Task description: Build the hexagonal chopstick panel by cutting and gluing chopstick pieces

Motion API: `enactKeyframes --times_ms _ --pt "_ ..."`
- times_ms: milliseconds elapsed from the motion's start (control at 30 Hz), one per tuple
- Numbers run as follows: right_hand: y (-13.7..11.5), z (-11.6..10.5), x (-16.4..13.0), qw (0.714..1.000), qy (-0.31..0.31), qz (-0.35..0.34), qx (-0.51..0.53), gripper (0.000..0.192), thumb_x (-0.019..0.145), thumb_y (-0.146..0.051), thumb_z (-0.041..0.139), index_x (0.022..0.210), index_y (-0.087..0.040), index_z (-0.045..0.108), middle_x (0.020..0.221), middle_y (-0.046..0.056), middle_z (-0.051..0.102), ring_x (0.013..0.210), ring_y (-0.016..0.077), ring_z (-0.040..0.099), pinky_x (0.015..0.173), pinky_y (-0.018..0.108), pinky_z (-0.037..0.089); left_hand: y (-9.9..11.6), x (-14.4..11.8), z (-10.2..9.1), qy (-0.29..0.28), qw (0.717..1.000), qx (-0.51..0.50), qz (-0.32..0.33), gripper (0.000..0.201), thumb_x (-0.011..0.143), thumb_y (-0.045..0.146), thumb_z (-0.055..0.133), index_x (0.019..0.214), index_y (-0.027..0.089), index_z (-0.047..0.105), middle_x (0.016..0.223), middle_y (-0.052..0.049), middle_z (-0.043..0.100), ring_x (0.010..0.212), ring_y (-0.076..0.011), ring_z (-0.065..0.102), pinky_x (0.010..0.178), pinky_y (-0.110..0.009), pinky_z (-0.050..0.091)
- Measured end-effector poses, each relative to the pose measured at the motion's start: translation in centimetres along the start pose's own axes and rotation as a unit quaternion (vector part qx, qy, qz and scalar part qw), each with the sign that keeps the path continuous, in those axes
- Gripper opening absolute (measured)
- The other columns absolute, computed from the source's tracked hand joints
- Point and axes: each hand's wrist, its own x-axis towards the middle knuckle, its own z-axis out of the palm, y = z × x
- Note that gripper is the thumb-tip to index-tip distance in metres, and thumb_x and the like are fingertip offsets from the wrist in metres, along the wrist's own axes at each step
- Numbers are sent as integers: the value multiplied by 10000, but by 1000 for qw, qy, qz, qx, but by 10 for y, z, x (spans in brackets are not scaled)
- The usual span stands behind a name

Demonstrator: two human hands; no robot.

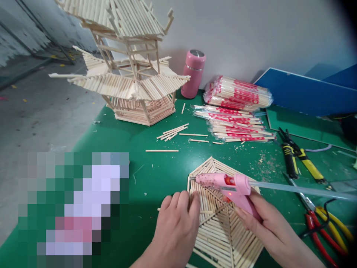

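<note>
My right hand (264, 219) is wrapped round the handle of a pink hot glue gun (237, 190), and a long clear glue stick (295, 190) runs out of its back. The nozzle points left, at the upper left edge of a hexagonal panel (242, 242) made of thin wooden sticks in rings. My left hand (178, 219) is closed at the panel's left side, its fingertips hidden beneath it. A single wooden stick (206, 211) passes under that hand, its ends showing on both sides.
Behind stands a tiered stick pavilion (145, 85), beside a pink flask (193, 74). Wrapped chopstick bundles (237, 93) and loose sticks (173, 131) lie in front. To the right are yellow-black pliers (290, 160) and red-and-yellow-handled pliers (315, 227). A blurred-out patch (83, 208) covers the left.
</note>
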Motion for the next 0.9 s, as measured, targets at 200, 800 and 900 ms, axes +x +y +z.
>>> enactKeyframes --times_ms 200,800,900 --pt "-3 -1 2 1000 1 -13 8 370 836 -302 432 1203 -257 452 1181 56 556 1039 223 541 912 347 427 0 -1 0 14 1000 9 8 303 780 97 406 1067 156 482 752 -23 484 645 -159 462 557 -301 342" --pt "-12 -2 6 999 -21 -34 0 443 858 -295 388 1298 -255 371 1193 71 550 1110 261 491 919 428 423 0 -2 4 13 1000 5 8 316 781 91 400 1082 156 466 758 -19 476 658 -161 460 567 -308 334" --pt "-9 -3 4 999 -24 -38 -6 430 858 -287 389 1286 -251 383 1189 76 551 1082 258 514 923 431 419 0 -1 5 19 1000 7 8 311 781 90 396 1073 164 471 753 -17 474 653 -159 456 568 -306 332"
